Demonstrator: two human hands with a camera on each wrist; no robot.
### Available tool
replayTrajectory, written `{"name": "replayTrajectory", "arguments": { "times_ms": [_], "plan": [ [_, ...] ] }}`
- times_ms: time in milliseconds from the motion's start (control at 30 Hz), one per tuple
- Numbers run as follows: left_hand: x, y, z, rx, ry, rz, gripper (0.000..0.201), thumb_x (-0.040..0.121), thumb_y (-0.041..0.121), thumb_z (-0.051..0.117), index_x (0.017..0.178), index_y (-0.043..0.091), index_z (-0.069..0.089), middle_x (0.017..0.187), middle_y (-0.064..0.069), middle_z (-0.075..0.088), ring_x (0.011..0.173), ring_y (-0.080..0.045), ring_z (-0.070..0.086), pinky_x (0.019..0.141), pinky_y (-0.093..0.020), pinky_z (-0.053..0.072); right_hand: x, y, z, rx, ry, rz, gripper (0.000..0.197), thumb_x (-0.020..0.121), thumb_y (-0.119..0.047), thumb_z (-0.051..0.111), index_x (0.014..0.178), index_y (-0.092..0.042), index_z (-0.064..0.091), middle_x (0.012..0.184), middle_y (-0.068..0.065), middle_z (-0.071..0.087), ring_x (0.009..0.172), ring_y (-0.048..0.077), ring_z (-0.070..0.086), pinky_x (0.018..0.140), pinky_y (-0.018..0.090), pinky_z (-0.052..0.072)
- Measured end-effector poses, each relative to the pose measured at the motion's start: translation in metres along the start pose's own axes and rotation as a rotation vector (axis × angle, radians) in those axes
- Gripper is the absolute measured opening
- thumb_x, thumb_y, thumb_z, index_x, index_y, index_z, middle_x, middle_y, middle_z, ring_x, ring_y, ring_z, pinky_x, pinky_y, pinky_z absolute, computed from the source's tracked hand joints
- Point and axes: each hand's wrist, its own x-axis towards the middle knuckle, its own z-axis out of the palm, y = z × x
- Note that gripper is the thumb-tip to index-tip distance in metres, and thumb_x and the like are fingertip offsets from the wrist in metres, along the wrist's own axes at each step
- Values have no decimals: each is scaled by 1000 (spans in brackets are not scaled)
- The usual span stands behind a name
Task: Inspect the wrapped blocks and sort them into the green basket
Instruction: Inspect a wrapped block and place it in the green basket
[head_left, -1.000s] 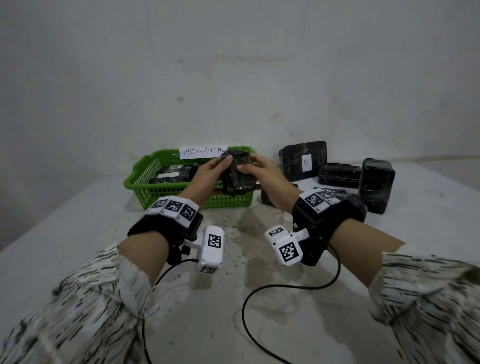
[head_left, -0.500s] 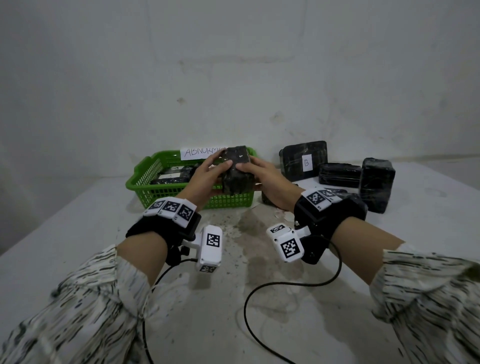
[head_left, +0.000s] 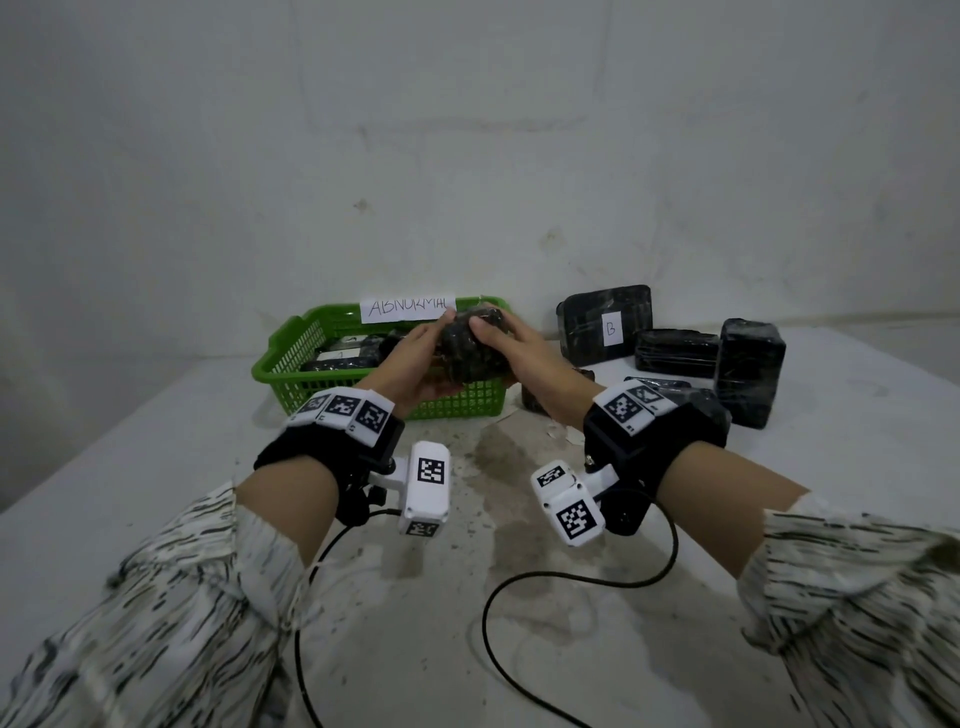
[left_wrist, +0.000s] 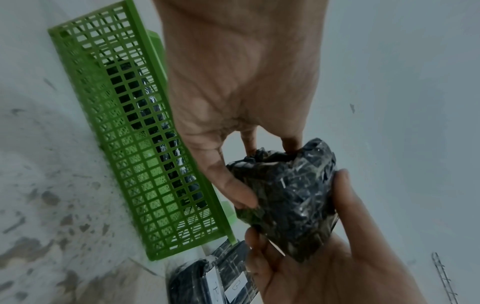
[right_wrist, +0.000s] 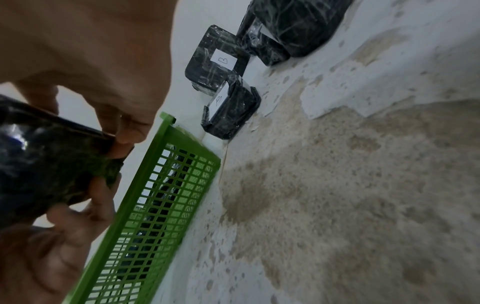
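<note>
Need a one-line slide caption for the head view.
Left hand and right hand grip a crumpled black film-wrapped block before the green plastic mesh basket labelled ABNORMAL.

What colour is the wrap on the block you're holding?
Black, glossy wrap on the held block; clearest in the left wrist view.

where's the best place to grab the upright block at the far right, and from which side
Judging by its pose, take the upright block from above, thumb on its front face and fingers behind. It stands tall on one end, apart from the flat block to its left, so the top is free. A side grip might tip it.
</note>
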Motion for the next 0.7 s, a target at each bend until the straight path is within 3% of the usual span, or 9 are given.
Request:
{"name": "replayTrajectory", "arguments": {
  "times_ms": [67,100,200,267,433,533,633,700],
  "plan": [
    [-2,0,1,12,-28,-13,51,94,52,41,127,15,52,112,-10,62,92,-20,62,52,-22,55,-2,-1,-2,32,2,-1,37,96,-33,51,129,-16,52,115,5,61,91,7,60,63,11,49],
    [-3,0,2,12,-28,-14,50,95,51,40,127,15,52,112,-9,62,92,-20,62,51,-21,54,-3,-2,-3,35,-13,6,33,97,-32,51,125,-17,53,114,5,61,91,8,60,64,11,49],
    [-4,0,1,16,-8,-11,50,95,49,42,130,14,50,117,-10,60,92,-20,61,49,-21,54,-5,-3,-2,22,-64,42,40,94,-36,55,128,-16,53,123,8,62,107,19,61,91,32,52],
    [-4,1,0,28,-7,-12,44,97,45,41,127,15,51,108,-6,62,87,-18,62,48,-20,53,-5,-2,-3,19,-85,60,44,91,-31,60,131,-16,52,124,11,62,112,25,61,98,40,49],
    [-7,2,2,60,-38,-48,30,98,44,39,109,23,57,102,-2,63,80,-15,61,51,-20,54,-5,-1,-2,-37,-48,33,45,87,-33,66,128,-19,55,118,11,65,98,31,60,72,31,46],
    [-7,0,1,72,-36,-65,31,97,46,39,101,23,60,97,-1,64,78,-15,61,53,-20,54,-4,2,-3,-65,-107,76,59,75,-36,75,129,-24,55,119,17,64,103,44,59,81,43,48],
    [-7,0,2,103,-55,-67,36,98,47,35,104,21,60,97,-2,63,79,-15,59,59,-23,52,-4,4,-7,-99,-100,65,53,84,-24,70,133,-18,50,113,15,66,81,28,59,67,29,45],
    [-8,1,3,138,-40,-49,39,98,49,32,101,21,60,94,-1,63,82,-14,58,66,-26,48,-5,3,-8,-33,-51,72,34,91,-30,61,121,-17,51,100,6,65,66,17,56,56,22,41]
  ]
}}
